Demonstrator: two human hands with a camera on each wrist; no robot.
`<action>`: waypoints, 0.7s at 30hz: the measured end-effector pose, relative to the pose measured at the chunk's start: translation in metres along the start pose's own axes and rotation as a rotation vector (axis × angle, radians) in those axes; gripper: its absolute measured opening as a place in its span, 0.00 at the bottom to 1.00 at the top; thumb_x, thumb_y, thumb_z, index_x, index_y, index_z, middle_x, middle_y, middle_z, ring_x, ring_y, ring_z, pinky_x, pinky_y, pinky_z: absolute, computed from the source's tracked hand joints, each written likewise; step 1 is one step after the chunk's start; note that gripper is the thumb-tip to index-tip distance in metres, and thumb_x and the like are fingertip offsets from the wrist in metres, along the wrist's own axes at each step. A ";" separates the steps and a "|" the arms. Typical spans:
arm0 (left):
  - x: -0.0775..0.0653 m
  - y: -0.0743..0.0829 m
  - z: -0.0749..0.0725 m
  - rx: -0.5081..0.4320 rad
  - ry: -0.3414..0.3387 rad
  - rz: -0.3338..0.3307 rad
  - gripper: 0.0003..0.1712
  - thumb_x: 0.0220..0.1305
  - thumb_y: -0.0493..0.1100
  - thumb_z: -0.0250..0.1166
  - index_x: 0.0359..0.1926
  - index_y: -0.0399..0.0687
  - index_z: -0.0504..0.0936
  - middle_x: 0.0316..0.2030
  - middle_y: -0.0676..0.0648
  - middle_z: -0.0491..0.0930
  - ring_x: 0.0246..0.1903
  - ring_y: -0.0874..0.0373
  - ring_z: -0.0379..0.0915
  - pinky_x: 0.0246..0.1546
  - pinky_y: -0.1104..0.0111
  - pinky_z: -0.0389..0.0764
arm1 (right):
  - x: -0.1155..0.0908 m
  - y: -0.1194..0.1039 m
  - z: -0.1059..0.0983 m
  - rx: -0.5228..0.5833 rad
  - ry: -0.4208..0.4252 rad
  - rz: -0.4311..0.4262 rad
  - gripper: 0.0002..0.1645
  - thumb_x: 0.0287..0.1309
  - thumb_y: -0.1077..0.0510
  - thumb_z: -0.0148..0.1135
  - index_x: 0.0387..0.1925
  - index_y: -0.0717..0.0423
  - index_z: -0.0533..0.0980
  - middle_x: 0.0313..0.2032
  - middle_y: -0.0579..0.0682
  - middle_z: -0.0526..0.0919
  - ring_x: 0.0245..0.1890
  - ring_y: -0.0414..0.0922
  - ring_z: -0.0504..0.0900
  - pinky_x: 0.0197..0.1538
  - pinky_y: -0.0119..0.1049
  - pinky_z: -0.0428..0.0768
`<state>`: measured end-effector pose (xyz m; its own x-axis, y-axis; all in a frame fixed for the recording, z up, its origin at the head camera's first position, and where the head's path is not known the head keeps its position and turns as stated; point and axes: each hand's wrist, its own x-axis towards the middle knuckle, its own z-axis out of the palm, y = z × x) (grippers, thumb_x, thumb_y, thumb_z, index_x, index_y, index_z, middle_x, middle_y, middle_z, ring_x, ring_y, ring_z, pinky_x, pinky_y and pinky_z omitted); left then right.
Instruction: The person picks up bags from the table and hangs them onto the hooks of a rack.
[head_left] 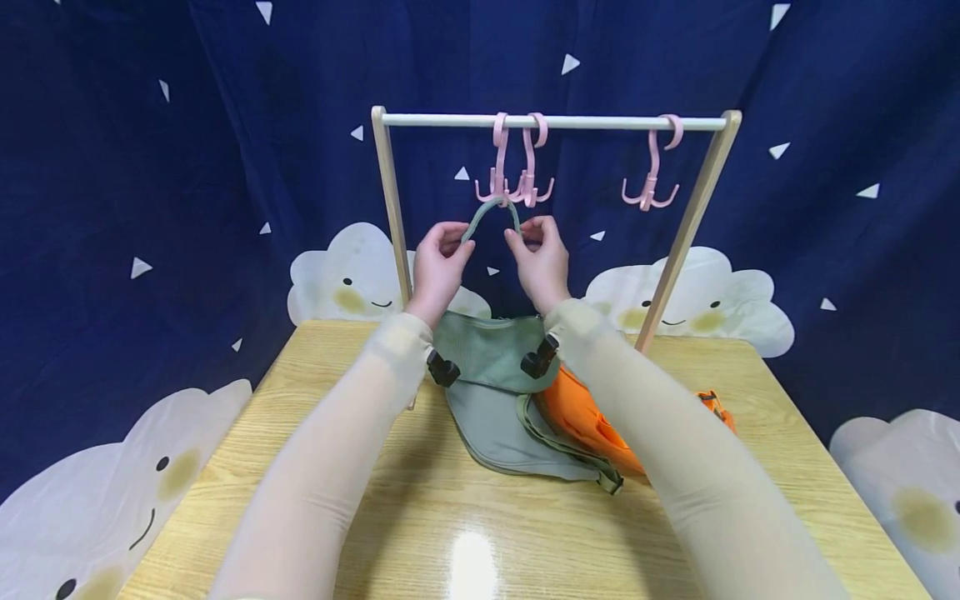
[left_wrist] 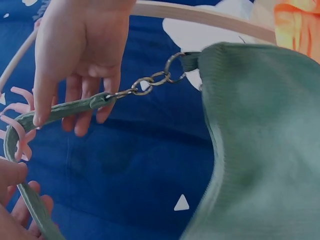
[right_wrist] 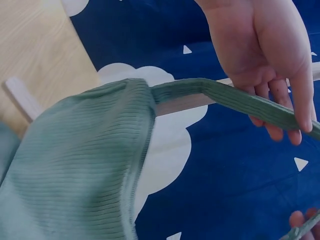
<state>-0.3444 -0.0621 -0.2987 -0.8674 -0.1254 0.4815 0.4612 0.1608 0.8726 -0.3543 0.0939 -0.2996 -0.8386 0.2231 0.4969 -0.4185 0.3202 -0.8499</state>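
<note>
A green ribbed shoulder bag [head_left: 487, 354] hangs by its strap [head_left: 482, 212] under the pink hooks. My left hand [head_left: 437, 271] pinches the strap between thumb and fingers, close to the metal chain [left_wrist: 145, 86] that links it to the bag. On the strap's other side, my right hand [head_left: 545, 265] pinches it the same way, and the strap arches between the two hands. The top of that arch meets the lower prongs of a pink hook [head_left: 498, 171]; in the left wrist view a pink prong [left_wrist: 20, 132] crosses in front of the strap.
A second pink hook [head_left: 529, 171] hangs close beside the first, a third [head_left: 648, 179] farther right on the white bar [head_left: 600, 123]. On the wooden table [head_left: 360, 508], a grey-green bag [head_left: 495, 433] and an orange bag [head_left: 577, 408] lie below, partly hidden by the right sleeve.
</note>
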 end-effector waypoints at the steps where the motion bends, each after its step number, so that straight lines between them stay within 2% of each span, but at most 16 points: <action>1: -0.001 -0.001 -0.001 0.003 -0.001 0.006 0.16 0.69 0.32 0.66 0.56 0.34 0.81 0.54 0.35 0.84 0.51 0.43 0.82 0.58 0.61 0.79 | -0.001 0.002 -0.001 -0.013 -0.007 0.000 0.20 0.68 0.56 0.67 0.51 0.65 0.73 0.52 0.61 0.84 0.52 0.55 0.85 0.60 0.44 0.81; 5: -0.005 -0.008 -0.004 0.010 -0.004 0.023 0.16 0.69 0.31 0.65 0.56 0.33 0.80 0.55 0.35 0.84 0.55 0.42 0.82 0.62 0.57 0.78 | -0.006 0.007 -0.008 -0.049 -0.042 -0.004 0.22 0.67 0.56 0.68 0.55 0.64 0.72 0.56 0.60 0.81 0.56 0.55 0.84 0.63 0.44 0.79; 11: -0.012 -0.016 -0.012 0.004 -0.004 0.054 0.16 0.68 0.28 0.64 0.55 0.29 0.79 0.55 0.32 0.83 0.57 0.40 0.79 0.65 0.55 0.75 | -0.011 0.015 -0.020 -0.076 -0.068 -0.040 0.25 0.67 0.58 0.67 0.59 0.64 0.71 0.60 0.62 0.76 0.62 0.57 0.81 0.67 0.47 0.77; 18: -0.026 -0.016 -0.024 0.090 -0.007 0.055 0.16 0.69 0.33 0.65 0.56 0.36 0.81 0.55 0.36 0.83 0.58 0.44 0.78 0.67 0.51 0.71 | -0.021 0.017 -0.039 -0.080 -0.087 -0.083 0.24 0.67 0.58 0.67 0.59 0.63 0.71 0.60 0.61 0.76 0.60 0.56 0.82 0.67 0.49 0.75; 21: -0.034 -0.017 -0.027 0.109 -0.024 0.050 0.15 0.70 0.35 0.65 0.56 0.38 0.81 0.55 0.37 0.84 0.59 0.45 0.77 0.67 0.52 0.71 | -0.028 0.017 -0.048 -0.080 -0.100 -0.088 0.23 0.67 0.58 0.67 0.59 0.62 0.71 0.59 0.60 0.75 0.58 0.57 0.82 0.67 0.52 0.73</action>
<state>-0.3174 -0.0869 -0.3274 -0.8487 -0.0914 0.5209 0.4819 0.2721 0.8329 -0.3211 0.1371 -0.3202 -0.8319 0.0995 0.5460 -0.4663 0.4080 -0.7849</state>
